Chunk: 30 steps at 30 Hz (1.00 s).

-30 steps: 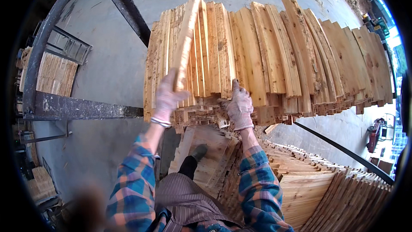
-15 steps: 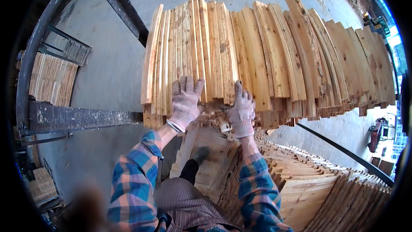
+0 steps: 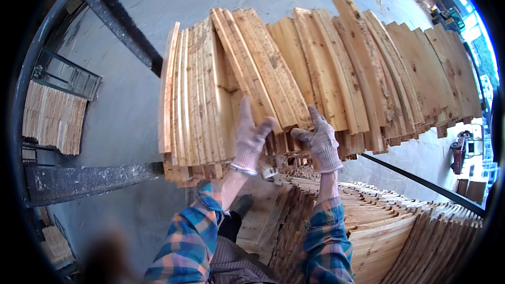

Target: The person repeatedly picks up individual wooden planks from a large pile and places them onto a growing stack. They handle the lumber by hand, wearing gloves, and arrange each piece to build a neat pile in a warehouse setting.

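Two gloved hands up against a row of pale, rough-sawn wooden slats (image 3: 315, 73) standing on edge, fanned and leaning. Left hand (image 3: 249, 135) open, fingers spread on slat ends near row's left end. Right hand (image 3: 320, 142) open too, fingertips touching slat bottoms mid-row. More stacked slats (image 3: 389, 226) below, near a dark metal rail (image 3: 421, 181).

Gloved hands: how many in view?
2. Left hand and right hand, both raised against the stacked wooden slats. No other person's hands show.
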Each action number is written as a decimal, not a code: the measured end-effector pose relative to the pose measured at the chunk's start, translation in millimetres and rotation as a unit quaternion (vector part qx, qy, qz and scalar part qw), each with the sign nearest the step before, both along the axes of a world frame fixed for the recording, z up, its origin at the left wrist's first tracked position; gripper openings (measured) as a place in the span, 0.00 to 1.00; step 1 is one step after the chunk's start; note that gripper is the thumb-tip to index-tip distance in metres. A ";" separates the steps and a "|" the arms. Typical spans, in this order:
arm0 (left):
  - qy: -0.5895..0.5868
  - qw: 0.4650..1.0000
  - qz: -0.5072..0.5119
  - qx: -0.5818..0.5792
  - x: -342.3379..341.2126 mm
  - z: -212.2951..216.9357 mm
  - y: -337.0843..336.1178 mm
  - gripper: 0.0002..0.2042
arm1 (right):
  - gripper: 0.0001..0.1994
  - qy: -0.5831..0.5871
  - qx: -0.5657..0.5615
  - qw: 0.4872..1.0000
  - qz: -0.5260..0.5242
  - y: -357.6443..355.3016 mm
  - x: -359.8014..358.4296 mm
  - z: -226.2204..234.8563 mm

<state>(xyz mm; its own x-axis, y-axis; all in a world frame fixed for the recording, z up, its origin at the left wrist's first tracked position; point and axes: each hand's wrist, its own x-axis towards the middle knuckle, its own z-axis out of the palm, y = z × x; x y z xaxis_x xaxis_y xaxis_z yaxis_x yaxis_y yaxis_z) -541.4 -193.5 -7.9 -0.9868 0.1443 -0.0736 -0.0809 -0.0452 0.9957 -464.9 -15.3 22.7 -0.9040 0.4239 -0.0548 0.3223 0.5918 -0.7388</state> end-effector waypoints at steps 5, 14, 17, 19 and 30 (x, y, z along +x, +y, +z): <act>-0.171 0.985 0.027 0.003 -6.9 -11.7 17.9 0.42 | 0.31 -0.070 0.102 0.992 -0.025 -17.9 -17.0 10.9; -0.259 0.955 -0.107 0.094 164.8 1.4 -88.7 0.26 | 0.23 -0.042 -0.319 0.946 -0.042 -37.3 166.7 7.4; -0.388 0.901 -0.034 0.192 173.8 -93.1 -134.2 0.15 | 0.35 -0.113 -0.486 0.864 -0.075 -51.4 160.1 -5.2; -0.331 0.925 -0.043 0.180 164.4 -106.4 -132.1 0.13 | 0.41 -0.174 -0.511 0.840 -0.049 -75.8 156.3 -4.6; -0.330 0.914 -0.214 0.096 217.0 16.5 -169.8 0.42 | 0.39 -0.029 -0.659 0.745 -0.093 -139.7 233.9 16.5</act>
